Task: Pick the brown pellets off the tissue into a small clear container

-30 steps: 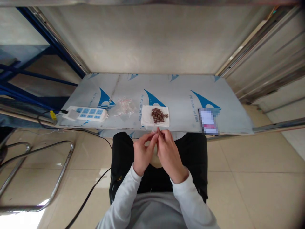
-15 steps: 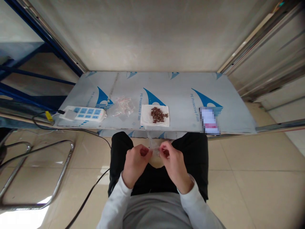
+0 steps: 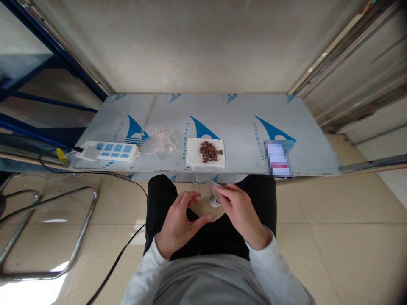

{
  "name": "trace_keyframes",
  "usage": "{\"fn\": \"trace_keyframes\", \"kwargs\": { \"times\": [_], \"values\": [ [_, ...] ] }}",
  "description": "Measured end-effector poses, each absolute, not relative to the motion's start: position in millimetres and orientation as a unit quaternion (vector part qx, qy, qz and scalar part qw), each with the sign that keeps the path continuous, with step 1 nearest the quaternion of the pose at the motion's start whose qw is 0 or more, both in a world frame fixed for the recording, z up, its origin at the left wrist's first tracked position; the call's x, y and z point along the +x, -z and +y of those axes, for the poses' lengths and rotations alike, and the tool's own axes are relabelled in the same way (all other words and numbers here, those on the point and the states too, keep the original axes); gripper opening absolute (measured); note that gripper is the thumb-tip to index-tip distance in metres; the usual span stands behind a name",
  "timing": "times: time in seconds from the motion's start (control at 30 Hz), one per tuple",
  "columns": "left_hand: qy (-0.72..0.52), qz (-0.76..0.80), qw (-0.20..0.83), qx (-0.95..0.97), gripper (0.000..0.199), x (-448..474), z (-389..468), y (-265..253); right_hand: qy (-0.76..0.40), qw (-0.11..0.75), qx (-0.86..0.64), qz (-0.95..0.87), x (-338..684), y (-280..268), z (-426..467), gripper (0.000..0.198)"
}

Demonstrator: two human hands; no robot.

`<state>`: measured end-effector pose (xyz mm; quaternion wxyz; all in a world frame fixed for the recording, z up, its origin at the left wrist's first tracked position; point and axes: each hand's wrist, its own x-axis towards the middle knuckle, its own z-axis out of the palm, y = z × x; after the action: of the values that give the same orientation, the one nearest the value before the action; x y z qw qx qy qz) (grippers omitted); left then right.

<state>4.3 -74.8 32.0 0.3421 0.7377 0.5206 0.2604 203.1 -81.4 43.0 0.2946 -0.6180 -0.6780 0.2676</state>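
1. Beige floor tiles (image 3: 333,237) and a pale wall (image 3: 197,46) surround a low tabletop (image 3: 241,114) covered in protective film with blue logos.
2. Blue metal framing (image 3: 47,101) stands at the far left, a chrome tube frame (image 3: 79,228) lies on the floor at the near left, and a black cable (image 3: 117,262) crosses the tiles.
3. On the tabletop's left lies a white power strip (image 3: 106,151).
4. Near the tabletop's front edge sits a white cloth (image 3: 193,157) bearing a heap of brown pieces (image 3: 210,151).
5. Between strip and cloth lie clear bags (image 3: 162,141).
6. Right hand (image 3: 240,207) pinches a small clear bag (image 3: 216,195) over the lap, just below the tabletop edge.
7. Left hand (image 3: 179,218) is released, fingers spread, holding nothing, near the bag without touching it.
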Motion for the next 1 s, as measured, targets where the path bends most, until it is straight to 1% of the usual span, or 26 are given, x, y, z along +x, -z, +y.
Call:
{"fn": "trace_keyframes", "kwargs": {
  "times": [0.07,0.1,0.17,0.23,0.3,0.37,0.4,0.43,0.53,0.6,0.7,0.77,0.87,0.9,0.93,1.0],
  "values": [
    [-0.295,0.522,0.284,0.748,0.061,-3,-79,-28,-0.231,0.337,-0.625,-0.665,210,-52,-83,0.032],
    [-0.305,0.522,0.265,0.751,0.065,-5,-81,-26,-0.217,0.338,-0.63,-0.665,212,-52,-84,0.032],
    [-0.314,0.523,0.236,0.756,0.074,-5,-83,-22,-0.22,0.298,-0.633,-0.68,214,-45,-84,0.031],
    [-0.307,0.507,0.221,0.775,0.088,0,-82,-20,-0.258,0.236,-0.623,-0.699,213,-33,-83,0.027],
    [-0.287,0.473,0.225,0.802,0.104,9,-78,-19,-0.29,0.193,-0.612,-0.71,209,-25,-83,0.024],
    [-0.268,0.426,0.248,0.828,0.114,20,-70,-17,-0.305,0.173,-0.593,-0.725,205,-24,-83,0.023],
    [-0.262,0.4,0.261,0.839,0.113,25,-66,-16,-0.31,0.166,-0.581,-0.734,204,-25,-82,0.023],
    [-0.259,0.376,0.272,0.847,0.106,29,-62,-15,-0.312,0.16,-0.573,-0.741,202,-28,-81,0.023],
    [-0.277,0.341,0.29,0.85,0.071,36,-52,-10,-0.309,0.14,-0.561,-0.755,202,-41,-77,0.02],
    [-0.297,0.347,0.298,0.838,0.054,35,-49,-7,-0.311,0.134,-0.556,-0.759,204,-51,-74,0.02],
    [-0.322,0.351,0.323,0.818,0.039,31,-49,-4,-0.333,0.139,-0.545,-0.757,207,-67,-70,0.018],
    [-0.331,0.359,0.345,0.801,0.039,30,-50,-3,-0.342,0.134,-0.546,-0.753,208,-75,-69,0.018],
    [-0.341,0.378,0.37,0.777,0.059,33,-52,-4,-0.33,0.1,-0.566,-0.749,207,-81,-69,0.019],
    [-0.345,0.38,0.375,0.772,0.062,36,-53,-5,-0.321,0.088,-0.574,-0.749,206,-83,-69,0.018],
    [-0.351,0.38,0.379,0.767,0.06,38,-53,-5,-0.31,0.081,-0.581,-0.748,206,-84,-70,0.017],
    [-0.365,0.379,0.392,0.755,0.048,42,-54,-5,-0.3,0.085,-0.594,-0.741,206,-84,-70,0.015]
  ]
}}
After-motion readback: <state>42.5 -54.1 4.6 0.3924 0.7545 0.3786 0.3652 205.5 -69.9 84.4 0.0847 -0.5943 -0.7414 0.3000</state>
